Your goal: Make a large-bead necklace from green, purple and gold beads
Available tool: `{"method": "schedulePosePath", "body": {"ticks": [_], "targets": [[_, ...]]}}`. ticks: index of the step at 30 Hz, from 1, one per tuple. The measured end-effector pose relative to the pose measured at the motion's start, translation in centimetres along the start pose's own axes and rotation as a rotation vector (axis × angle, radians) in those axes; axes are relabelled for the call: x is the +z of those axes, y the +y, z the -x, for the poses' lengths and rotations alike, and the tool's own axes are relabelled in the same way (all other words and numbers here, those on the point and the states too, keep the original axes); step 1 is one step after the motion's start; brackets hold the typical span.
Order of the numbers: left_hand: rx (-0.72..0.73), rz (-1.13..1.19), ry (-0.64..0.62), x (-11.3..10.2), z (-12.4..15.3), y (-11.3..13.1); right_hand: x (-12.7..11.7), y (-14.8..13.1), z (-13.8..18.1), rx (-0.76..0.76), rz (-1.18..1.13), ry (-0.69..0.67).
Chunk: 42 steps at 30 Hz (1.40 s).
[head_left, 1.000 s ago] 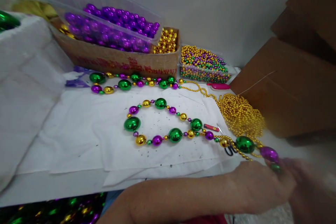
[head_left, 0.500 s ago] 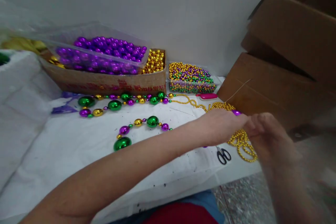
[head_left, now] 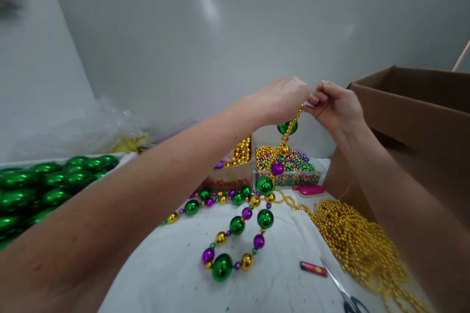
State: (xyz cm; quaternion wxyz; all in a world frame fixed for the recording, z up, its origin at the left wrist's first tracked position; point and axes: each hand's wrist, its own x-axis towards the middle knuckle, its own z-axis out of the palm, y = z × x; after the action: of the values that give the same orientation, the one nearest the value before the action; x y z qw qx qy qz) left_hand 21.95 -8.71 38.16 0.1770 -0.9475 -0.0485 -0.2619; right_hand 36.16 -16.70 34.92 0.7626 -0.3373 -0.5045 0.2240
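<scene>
My left hand [head_left: 284,99] and my right hand [head_left: 335,106] are raised in front of the wall, fingers pinched close together on the top of a bead necklace [head_left: 257,215]. The necklace of green, purple and gold balls hangs down from them, and its lower loop rests on the white sheet [head_left: 176,269]. A thin gold bead strand [head_left: 290,132] runs down from the pinch alongside the top green ball.
A second bead necklace [head_left: 205,201] lies behind. A heap of gold bead strands [head_left: 352,239] sits right, with a red lighter [head_left: 313,268] and scissors [head_left: 348,298] near it. Boxes of gold beads [head_left: 240,152] and mixed small beads [head_left: 293,161] stand at the back. Green balls [head_left: 44,181] fill a tray left; a cardboard box [head_left: 414,107] stands right.
Both hands have risen from table height to well above it, lifting the necklace so it now hangs. The camera has tilted up and shifted.
</scene>
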Motion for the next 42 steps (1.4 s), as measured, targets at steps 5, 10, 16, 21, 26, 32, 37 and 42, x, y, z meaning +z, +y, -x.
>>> {"method": "schedulePosePath", "body": {"ticks": [5, 10, 16, 21, 26, 32, 37, 42], "targets": [[-0.021, -0.134, 0.098, -5.5, -2.2, -2.4, 3.1, -3.3, -6.2, -0.095, -0.068, -0.109], [-0.095, -0.176, 0.133, -9.9, -3.3, -4.0, 5.4, -6.2, -10.1, -0.125, -0.134, -0.162], [-0.087, -0.282, 0.162, -12.8, -3.2, -4.8, 7.4, -8.3, -10.9, -0.16, -0.164, -0.265], [-0.036, -0.284, 0.108, -12.6, -1.7, -4.4, 7.1, -7.1, -9.1, -0.066, -0.138, -0.366], [0.038, 0.205, -0.116, -7.4, 0.9, -5.3, 5.5, -2.8, -6.3, 0.091, -0.112, -0.432], [-0.114, 0.624, -0.142, -1.3, 4.3, -5.0, 3.8, 2.1, -3.4, 0.203, -0.049, -0.491], [-0.191, 0.847, -0.192, -0.2, 6.0, -4.4, 3.4, 2.8, -2.1, 0.21, 0.003, -0.541], [-0.26, 1.006, -0.302, 1.4, 8.4, -3.8, 3.3, 3.5, 1.1, 0.262, 0.065, -0.601]]}}
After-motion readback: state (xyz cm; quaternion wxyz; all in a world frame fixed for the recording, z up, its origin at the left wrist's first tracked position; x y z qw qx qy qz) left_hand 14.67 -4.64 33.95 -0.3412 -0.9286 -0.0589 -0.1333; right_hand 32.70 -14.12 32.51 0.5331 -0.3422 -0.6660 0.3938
